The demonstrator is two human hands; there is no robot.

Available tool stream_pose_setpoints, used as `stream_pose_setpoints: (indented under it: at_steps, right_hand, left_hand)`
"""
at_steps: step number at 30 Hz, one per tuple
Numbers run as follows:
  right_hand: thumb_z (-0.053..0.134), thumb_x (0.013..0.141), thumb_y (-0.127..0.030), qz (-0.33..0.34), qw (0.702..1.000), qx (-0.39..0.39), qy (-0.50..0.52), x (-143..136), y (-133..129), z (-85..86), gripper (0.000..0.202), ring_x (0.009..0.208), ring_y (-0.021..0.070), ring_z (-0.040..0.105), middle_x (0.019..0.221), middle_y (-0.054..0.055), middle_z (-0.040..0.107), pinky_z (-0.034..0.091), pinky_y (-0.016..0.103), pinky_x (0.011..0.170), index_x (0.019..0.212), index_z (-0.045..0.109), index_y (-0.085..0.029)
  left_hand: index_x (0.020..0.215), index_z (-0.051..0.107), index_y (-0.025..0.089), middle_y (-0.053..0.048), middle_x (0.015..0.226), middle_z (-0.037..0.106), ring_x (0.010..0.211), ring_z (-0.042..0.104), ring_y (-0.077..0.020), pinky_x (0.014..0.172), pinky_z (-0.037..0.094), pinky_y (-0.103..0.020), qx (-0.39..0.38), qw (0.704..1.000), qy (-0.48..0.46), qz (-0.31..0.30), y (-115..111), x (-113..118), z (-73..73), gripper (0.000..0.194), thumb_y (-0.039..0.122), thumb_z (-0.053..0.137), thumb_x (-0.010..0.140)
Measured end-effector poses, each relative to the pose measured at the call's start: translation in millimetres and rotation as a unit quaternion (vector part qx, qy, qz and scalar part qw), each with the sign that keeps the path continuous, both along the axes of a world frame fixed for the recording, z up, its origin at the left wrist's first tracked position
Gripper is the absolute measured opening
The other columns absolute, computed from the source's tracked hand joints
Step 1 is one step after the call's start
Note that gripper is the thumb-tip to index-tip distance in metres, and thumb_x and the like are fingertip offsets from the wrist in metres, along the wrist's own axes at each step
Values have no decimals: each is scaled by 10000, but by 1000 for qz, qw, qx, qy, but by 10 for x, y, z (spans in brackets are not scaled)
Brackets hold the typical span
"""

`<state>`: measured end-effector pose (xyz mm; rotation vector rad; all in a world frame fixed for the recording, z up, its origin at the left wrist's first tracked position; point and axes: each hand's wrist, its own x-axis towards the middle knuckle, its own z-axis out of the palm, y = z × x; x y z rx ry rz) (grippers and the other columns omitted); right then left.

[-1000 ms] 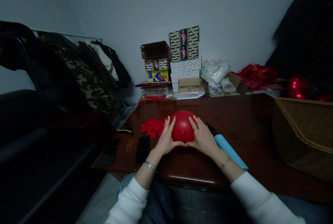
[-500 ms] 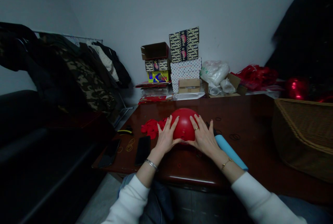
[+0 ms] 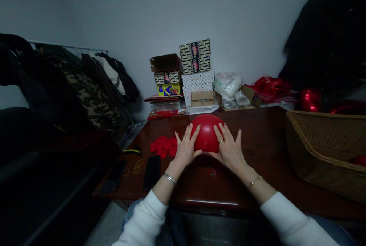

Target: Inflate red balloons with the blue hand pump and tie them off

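Observation:
A round red balloon (image 3: pixel 206 131) is held between my two hands above the dark brown table, its knot facing me. My left hand (image 3: pixel 185 149) presses its left side, fingers spread upward. On the right side my right hand (image 3: pixel 230 149), with a ring on one finger, presses in the same way. Both thumbs reach toward each other below the knot. Left of the balloon lies a heap of small red balloons (image 3: pixel 163 146). Two dark phones, one of them a black phone (image 3: pixel 151 171), rest near the table's left front, with yellow rubber bands (image 3: pixel 137 166) between them.
A wicker basket (image 3: pixel 317 158) stands at the right with something red inside. Stacked boxes (image 3: pixel 197 84), a clear plastic bag (image 3: pixel 228 84) and red foil material (image 3: pixel 271 89) line the wall. Clothes hang on a rack at the left.
The view has turned slightly to the right. The balloon and both my hands sit a little farther from the red heap. The light blue cylinder at my right forearm is no longer visible.

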<state>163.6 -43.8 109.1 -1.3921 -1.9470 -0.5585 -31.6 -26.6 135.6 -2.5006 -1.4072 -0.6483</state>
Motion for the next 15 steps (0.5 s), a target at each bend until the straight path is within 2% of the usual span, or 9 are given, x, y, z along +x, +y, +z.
stream_pose_setpoints:
  at_steps: [15]
  right_hand:
    - [516,817,-536,-85,996,27,-2,646,-198,285,893,1394,337,110,1514,192,168,11,677,1037,1465,39,-147]
  left_hand:
    - [1474,-35,316,-151,1550,58,1407,97,-329,1041,48,-672,34,995,-19,-92,127,723,303,933,409,605,802]
